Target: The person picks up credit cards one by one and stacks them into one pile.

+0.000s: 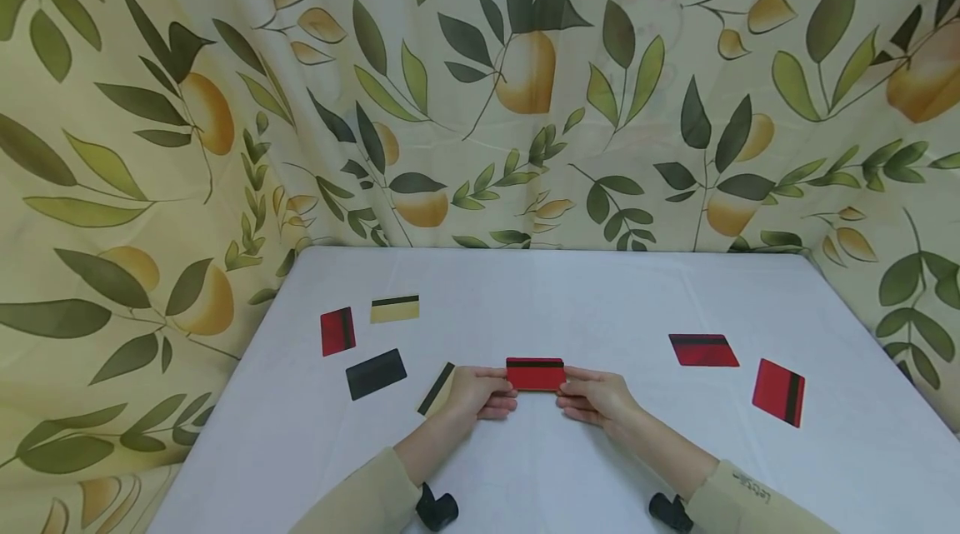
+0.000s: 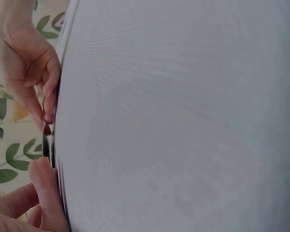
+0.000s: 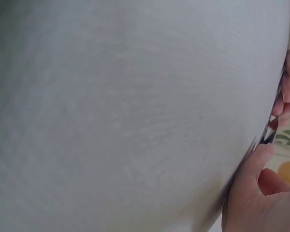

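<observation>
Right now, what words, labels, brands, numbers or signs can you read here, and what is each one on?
Right sleeve: dark lettering, too small and blurred to quote.
Held red card: no readable text, just a dark stripe.
Other cards: no readable text.
Patterned cloth: leaves and fruit, no readable words.

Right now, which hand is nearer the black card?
Left. The left hand is right of the black card; the right hand is farther right, beyond the held red card.

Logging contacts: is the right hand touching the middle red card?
Touching: the head view shows the right hand pinching the middle red card at one end.
</observation>
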Motion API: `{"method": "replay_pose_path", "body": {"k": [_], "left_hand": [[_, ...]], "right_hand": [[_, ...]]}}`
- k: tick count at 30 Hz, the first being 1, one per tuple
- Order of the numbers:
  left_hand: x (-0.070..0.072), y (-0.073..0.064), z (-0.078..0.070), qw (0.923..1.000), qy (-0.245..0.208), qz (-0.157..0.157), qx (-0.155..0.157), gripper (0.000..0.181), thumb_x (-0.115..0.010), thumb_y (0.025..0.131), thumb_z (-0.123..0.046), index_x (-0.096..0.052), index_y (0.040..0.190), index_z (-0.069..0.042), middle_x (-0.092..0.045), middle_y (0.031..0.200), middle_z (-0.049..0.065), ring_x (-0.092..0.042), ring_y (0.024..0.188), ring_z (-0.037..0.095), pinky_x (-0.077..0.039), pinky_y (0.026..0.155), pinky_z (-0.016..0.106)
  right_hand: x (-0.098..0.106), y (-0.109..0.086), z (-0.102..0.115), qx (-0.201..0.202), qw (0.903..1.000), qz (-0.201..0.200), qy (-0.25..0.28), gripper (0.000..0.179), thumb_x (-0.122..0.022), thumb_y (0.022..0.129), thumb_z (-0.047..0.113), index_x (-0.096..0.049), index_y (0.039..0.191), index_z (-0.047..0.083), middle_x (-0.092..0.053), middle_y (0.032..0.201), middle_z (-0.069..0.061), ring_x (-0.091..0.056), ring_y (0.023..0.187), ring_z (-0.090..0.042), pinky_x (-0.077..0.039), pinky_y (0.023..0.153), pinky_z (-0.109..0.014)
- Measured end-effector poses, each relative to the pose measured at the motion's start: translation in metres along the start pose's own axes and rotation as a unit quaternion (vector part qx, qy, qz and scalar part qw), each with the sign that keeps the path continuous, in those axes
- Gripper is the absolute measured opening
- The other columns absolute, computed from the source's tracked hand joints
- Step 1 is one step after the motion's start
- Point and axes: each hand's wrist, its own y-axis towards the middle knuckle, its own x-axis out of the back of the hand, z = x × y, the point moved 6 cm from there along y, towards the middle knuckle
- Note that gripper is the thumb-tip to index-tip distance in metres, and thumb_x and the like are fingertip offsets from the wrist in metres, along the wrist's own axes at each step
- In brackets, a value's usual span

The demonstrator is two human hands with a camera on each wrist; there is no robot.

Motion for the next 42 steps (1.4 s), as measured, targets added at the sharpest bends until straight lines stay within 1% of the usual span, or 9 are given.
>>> {"method": "replay_pose_path", "body": {"k": [9,13,17,24,31,37,42], "left_hand": [[-0.001,0.0,-0.002,0.9998,0.019,-0.01,0.004,0.029,-0.063,0.082,-0.002,-0.063,0.111,0.003,-0.069,0.076,0.012,-0.065,0.055,0.014,-0.054,0.05,0.025],[0.0,0.0,-0.002,0.9999,0.011,-0.01,0.001,0.034,-0.062,0.082,-0.001,-0.06,0.115,0.002,-0.069,0.074,0.012,-0.064,0.053,0.013,-0.054,0.048,0.025],[-0.001,-0.002,-0.004,1.0,0.001,-0.003,-0.005,0.04,-0.061,0.081,0.002,-0.056,0.121,0.002,-0.068,0.075,0.014,-0.064,0.052,0.013,-0.054,0.047,0.026],[-0.003,-0.003,-0.005,0.9998,0.014,0.002,-0.009,0.042,-0.06,0.082,0.001,-0.055,0.124,0.0,-0.068,0.072,0.012,-0.065,0.053,0.014,-0.053,0.047,0.025],[-0.001,0.002,-0.004,0.9995,0.029,-0.002,-0.009,0.041,-0.061,0.083,0.0,-0.055,0.123,0.0,-0.068,0.07,0.011,-0.065,0.053,0.016,-0.053,0.046,0.026],[0.0,0.006,-0.003,0.9994,0.035,0.002,-0.006,0.039,-0.063,0.082,-0.002,-0.058,0.121,-0.001,-0.068,0.071,0.012,-0.065,0.053,0.016,-0.053,0.047,0.025],[0.0,0.009,-0.003,0.9993,0.037,0.001,-0.009,0.038,-0.063,0.081,0.0,-0.059,0.119,0.001,-0.068,0.069,0.013,-0.065,0.053,0.017,-0.053,0.045,0.025]], "right_hand": [[0.0,-0.001,0.004,0.018,0.999,-0.011,-0.039,0.042,-0.056,0.087,0.004,-0.048,0.127,-0.007,-0.068,0.077,-0.011,-0.067,0.062,-0.018,-0.056,0.059,-0.027],[-0.001,0.0,0.003,0.02,0.9992,-0.007,-0.034,0.044,-0.056,0.087,0.003,-0.045,0.129,-0.006,-0.068,0.075,-0.011,-0.067,0.061,-0.018,-0.056,0.057,-0.026],[-0.001,0.001,0.003,0.021,0.9991,-0.005,-0.035,0.046,-0.056,0.087,0.002,-0.044,0.131,-0.005,-0.068,0.074,-0.01,-0.067,0.06,-0.018,-0.056,0.056,-0.026],[0.0,0.003,0.001,0.024,0.999,-0.005,-0.039,0.046,-0.056,0.087,0.002,-0.045,0.131,-0.004,-0.068,0.073,-0.01,-0.066,0.058,-0.016,-0.055,0.055,-0.024],[-0.001,0.003,0.001,0.022,0.999,0.0,-0.039,0.046,-0.057,0.087,0.004,-0.045,0.131,-0.003,-0.068,0.073,-0.01,-0.066,0.058,-0.016,-0.055,0.055,-0.024],[0.0,0.002,0.002,0.021,0.9988,-0.003,-0.043,0.045,-0.058,0.087,0.005,-0.046,0.13,-0.003,-0.068,0.073,-0.009,-0.066,0.057,-0.016,-0.054,0.054,-0.023],[0.001,0.003,0.003,0.022,0.9988,0.002,-0.043,0.046,-0.058,0.087,0.005,-0.046,0.13,-0.003,-0.068,0.072,-0.009,-0.065,0.055,-0.014,-0.054,0.053,-0.022]]}}
